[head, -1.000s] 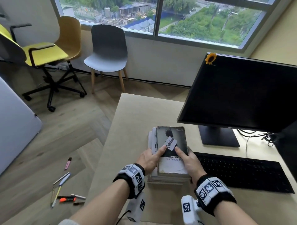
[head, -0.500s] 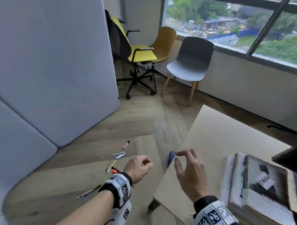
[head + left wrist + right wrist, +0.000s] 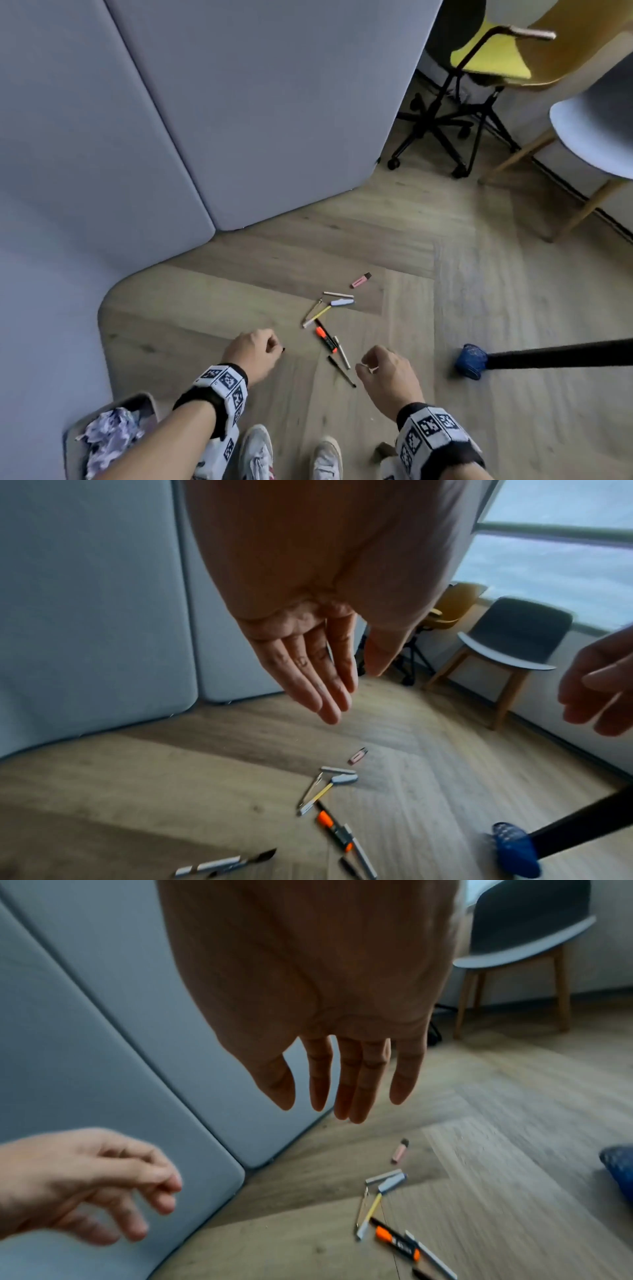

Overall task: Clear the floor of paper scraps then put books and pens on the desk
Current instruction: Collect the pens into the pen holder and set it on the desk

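Several pens and markers lie scattered on the wooden floor: an orange highlighter (image 3: 325,339), a pink highlighter (image 3: 361,280), a yellow pen (image 3: 317,316) and a thin black pen (image 3: 340,371). My left hand (image 3: 255,349) hovers just left of them and holds nothing; its fingers (image 3: 318,669) hang relaxed above the floor. My right hand (image 3: 383,370) hovers just right of the black pen, also without anything in it, its fingers (image 3: 342,1074) straight and slightly spread. The orange highlighter (image 3: 334,829) (image 3: 397,1241) shows below both hands. The desk top and the books are out of view.
A bin (image 3: 137,399) with crumpled paper scraps (image 3: 109,431) stands at the lower left by my shoes. A black desk leg with a blue foot cover (image 3: 471,361) is on the right. Grey partition panels (image 3: 239,120) stand behind, and chairs (image 3: 479,61) at the upper right.
My view swung from the desk and its book stack down to the floor. Both hands let go of the top book and dropped towards the scattered pens.
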`<state>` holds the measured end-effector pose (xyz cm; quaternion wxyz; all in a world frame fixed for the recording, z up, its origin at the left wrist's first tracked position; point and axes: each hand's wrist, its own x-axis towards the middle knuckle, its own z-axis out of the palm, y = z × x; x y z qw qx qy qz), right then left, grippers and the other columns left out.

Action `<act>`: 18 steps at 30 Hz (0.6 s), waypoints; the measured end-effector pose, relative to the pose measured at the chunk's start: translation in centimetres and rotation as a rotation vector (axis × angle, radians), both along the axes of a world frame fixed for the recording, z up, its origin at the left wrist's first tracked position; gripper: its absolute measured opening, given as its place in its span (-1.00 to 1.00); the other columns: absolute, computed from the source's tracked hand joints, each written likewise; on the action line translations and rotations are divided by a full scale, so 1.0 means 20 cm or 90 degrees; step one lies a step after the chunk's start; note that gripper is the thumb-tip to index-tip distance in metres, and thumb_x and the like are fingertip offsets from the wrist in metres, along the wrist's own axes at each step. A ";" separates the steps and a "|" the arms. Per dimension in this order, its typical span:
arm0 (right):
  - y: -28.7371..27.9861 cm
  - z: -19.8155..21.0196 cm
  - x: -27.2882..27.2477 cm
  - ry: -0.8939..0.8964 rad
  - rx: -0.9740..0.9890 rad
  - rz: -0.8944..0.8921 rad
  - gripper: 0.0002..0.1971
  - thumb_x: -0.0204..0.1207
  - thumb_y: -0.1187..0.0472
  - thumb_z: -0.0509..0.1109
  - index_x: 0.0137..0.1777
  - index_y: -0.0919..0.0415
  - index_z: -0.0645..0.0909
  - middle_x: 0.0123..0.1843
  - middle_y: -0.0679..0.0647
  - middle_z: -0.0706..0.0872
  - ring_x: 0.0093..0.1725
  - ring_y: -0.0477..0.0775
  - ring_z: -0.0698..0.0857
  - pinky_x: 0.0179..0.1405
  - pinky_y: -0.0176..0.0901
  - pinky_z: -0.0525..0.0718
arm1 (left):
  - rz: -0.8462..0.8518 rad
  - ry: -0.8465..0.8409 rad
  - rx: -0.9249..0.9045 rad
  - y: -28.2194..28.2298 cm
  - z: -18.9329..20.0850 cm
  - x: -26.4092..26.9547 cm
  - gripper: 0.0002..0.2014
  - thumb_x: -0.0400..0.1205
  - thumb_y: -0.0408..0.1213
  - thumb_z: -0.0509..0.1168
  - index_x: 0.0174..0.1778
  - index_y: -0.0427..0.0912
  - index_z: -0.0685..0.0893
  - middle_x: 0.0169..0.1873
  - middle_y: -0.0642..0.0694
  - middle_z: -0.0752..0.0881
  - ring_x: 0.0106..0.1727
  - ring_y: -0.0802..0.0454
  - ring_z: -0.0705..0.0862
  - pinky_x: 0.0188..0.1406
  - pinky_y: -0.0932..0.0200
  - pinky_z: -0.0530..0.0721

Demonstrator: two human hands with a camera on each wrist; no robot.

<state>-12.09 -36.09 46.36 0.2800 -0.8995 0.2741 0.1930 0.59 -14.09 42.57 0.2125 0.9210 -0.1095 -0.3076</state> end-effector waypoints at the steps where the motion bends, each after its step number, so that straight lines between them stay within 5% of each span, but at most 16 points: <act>1: 0.00 -0.16 0.04 0.020 0.003 0.002 -0.82 0.52 0.02 0.33 -0.01 0.09 0.61 0.04 0.00 0.71 0.11 0.06 0.63 -0.04 -0.21 0.46 | 0.014 0.006 0.011 0.04 -0.15 0.02 -0.89 0.54 -0.03 0.31 -0.26 0.07 0.63 -0.17 0.04 0.81 -0.05 -0.04 0.75 -0.10 0.17 0.65; 5: -0.06 -0.85 0.14 0.105 -0.018 0.023 -0.87 0.55 0.01 0.29 -0.07 0.04 0.53 0.11 0.05 0.70 0.16 0.11 0.62 0.03 -0.15 0.51 | 0.051 0.024 0.037 0.12 -0.82 0.07 -0.83 0.51 -0.03 0.33 -0.38 0.09 0.56 -0.21 0.03 0.80 -0.08 -0.07 0.74 -0.12 0.17 0.66; 8: -0.13 -1.39 0.19 0.198 -0.063 0.051 -0.78 0.56 0.01 0.26 0.09 0.09 0.57 0.18 0.07 0.67 0.16 0.13 0.64 0.05 -0.12 0.58 | 0.057 0.026 0.050 0.14 -1.37 0.11 -0.80 0.50 -0.04 0.33 -0.42 0.09 0.53 -0.20 0.01 0.80 -0.08 -0.10 0.73 -0.10 0.16 0.66; 12: -0.23 -2.02 0.26 0.255 -0.115 0.092 -0.66 0.52 0.04 0.31 0.26 0.12 0.54 0.24 0.08 0.65 0.18 0.13 0.65 0.06 -0.08 0.65 | 0.004 -0.014 0.057 0.14 -1.97 0.18 -0.93 0.55 -0.14 0.32 -0.14 0.02 0.71 -0.06 -0.04 0.76 0.03 -0.10 0.69 -0.02 0.14 0.62; 15: -0.29 -2.40 0.30 0.261 -0.158 0.133 -0.56 0.47 0.11 0.39 0.34 0.15 0.47 0.31 0.10 0.61 0.25 0.13 0.62 0.14 -0.07 0.64 | -0.057 -0.075 0.092 0.19 -2.29 0.23 -0.79 0.56 -0.14 0.34 0.10 0.00 0.66 0.10 -0.03 0.64 0.20 -0.08 0.61 0.09 0.12 0.55; 18: -0.33 -2.67 0.35 0.241 -0.194 0.158 -0.55 0.50 -0.03 0.35 0.32 0.16 0.46 0.29 0.12 0.61 0.23 0.15 0.63 0.10 -0.09 0.63 | -0.164 -0.127 0.168 0.23 -2.52 0.29 -0.60 0.50 0.01 0.40 0.22 -0.01 0.57 0.15 -0.05 0.54 0.27 -0.07 0.53 0.14 0.08 0.50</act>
